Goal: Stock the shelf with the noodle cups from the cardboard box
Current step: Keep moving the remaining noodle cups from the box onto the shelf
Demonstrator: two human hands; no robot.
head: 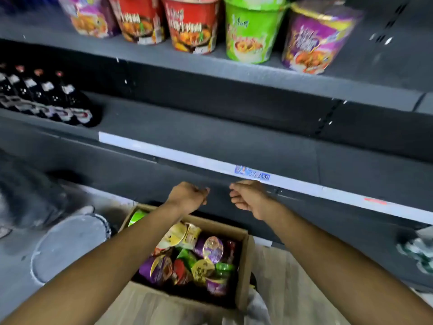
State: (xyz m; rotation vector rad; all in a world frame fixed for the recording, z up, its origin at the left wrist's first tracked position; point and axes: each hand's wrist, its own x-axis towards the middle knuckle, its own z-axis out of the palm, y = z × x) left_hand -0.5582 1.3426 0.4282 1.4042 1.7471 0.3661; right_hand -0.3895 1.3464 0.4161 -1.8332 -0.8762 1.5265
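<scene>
An open cardboard box (243,273) stands on the floor below me, filled with several noodle cups (201,259) in purple, green, yellow and red. On the upper grey shelf (351,85) stand several cups: a pink one, two red ones (192,24), a green one (251,31) and a purple one (314,41). My left hand (187,198) and my right hand (249,198) hang side by side above the box's far edge, in front of the lower shelf. Both have loosely curled fingers and hold nothing.
Dark bottles (39,97) stand in a row at the left of the middle shelf (210,139), which has a white price strip (187,158) on its front. A round grey disc (70,242) lies on the floor left of the box.
</scene>
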